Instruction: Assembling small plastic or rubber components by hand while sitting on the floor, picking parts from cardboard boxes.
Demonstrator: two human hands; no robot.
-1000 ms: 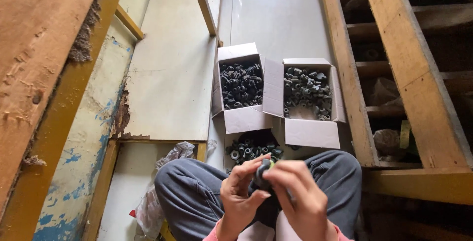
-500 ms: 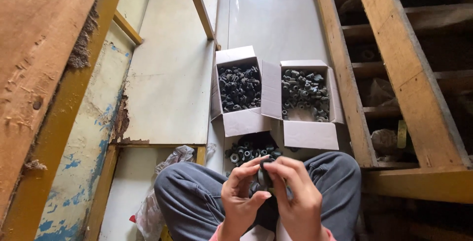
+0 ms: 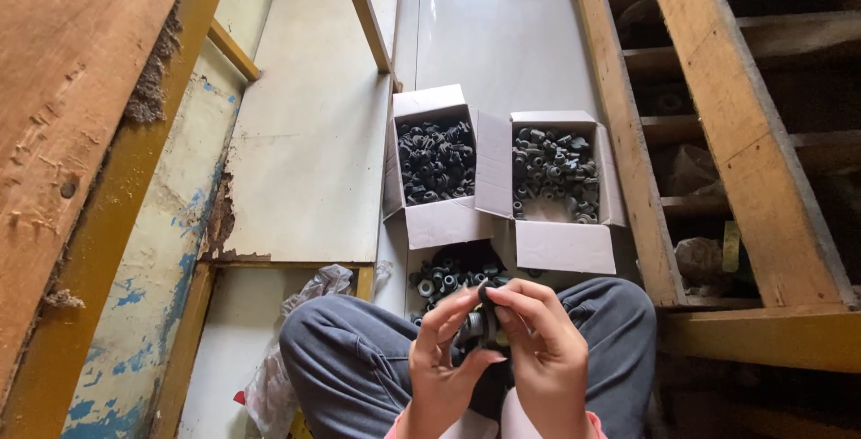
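I sit cross-legged on the floor in grey trousers. My left hand [image 3: 441,363] and my right hand [image 3: 543,349] meet above my lap, fingers pinched together around a small dark rubber part [image 3: 485,313]. A loose pile of similar dark parts [image 3: 451,276] lies on the floor just beyond my knees. Farther out stand two open white cardboard boxes: the left box [image 3: 446,222] and the right box [image 3: 563,246], both filled with several small black parts.
A wooden frame with beams [image 3: 717,134] runs along the right. Worn painted boards [image 3: 134,251] and a pale panel [image 3: 305,161] lie to the left. A crumpled plastic bag [image 3: 287,349] sits by my left knee. Glossy floor tiles [image 3: 502,35] stretch ahead.
My hands have kept working the small part between the fingertips, shifting slightly; the view has drifted a little. The boxes and the pile stay put.
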